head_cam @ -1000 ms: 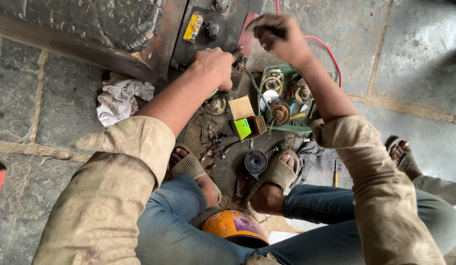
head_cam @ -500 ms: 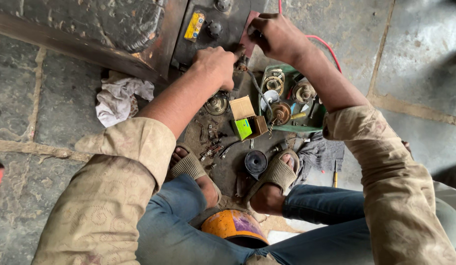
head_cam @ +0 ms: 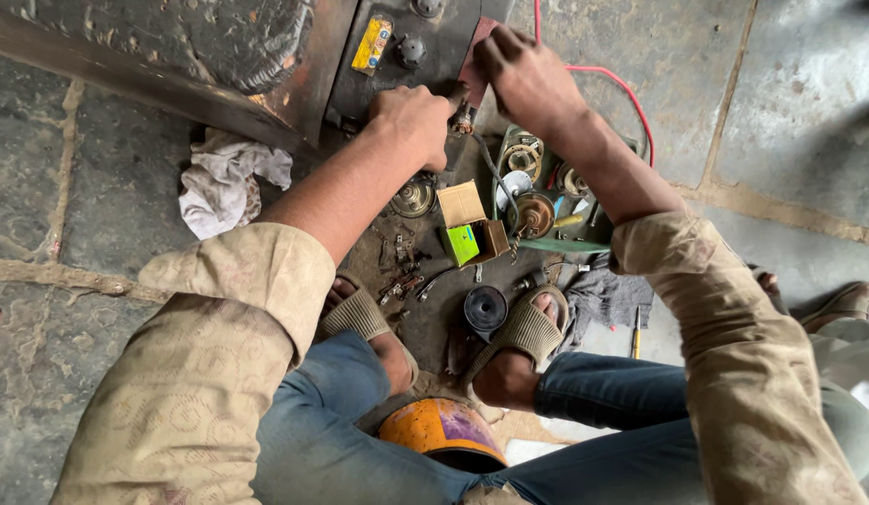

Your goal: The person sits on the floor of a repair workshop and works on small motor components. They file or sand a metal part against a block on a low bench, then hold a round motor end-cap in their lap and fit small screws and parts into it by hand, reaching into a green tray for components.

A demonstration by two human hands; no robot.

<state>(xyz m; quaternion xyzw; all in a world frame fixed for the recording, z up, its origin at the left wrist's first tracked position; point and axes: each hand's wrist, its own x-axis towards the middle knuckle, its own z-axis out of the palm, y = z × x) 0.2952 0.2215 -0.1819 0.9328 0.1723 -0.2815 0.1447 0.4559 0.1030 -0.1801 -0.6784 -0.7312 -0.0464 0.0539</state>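
Clenching at the dark machine panel's (head_cam: pixel 397 56) lower edge, left hand (head_cam: pixel 414 122) sits just beside right hand (head_cam: pixel 523 79), which pinches a reddish flap (head_cam: pixel 475 58) upright

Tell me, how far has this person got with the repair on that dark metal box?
Parts already lie out on the ground: a small open cardboard box, round metal pieces in a green tray and loose screws. In hand: the left hand grips a tool at the dark metal box, while the right hand presses a reddish piece against it. Nothing looks closed up, so refitting the scattered parts seems left.
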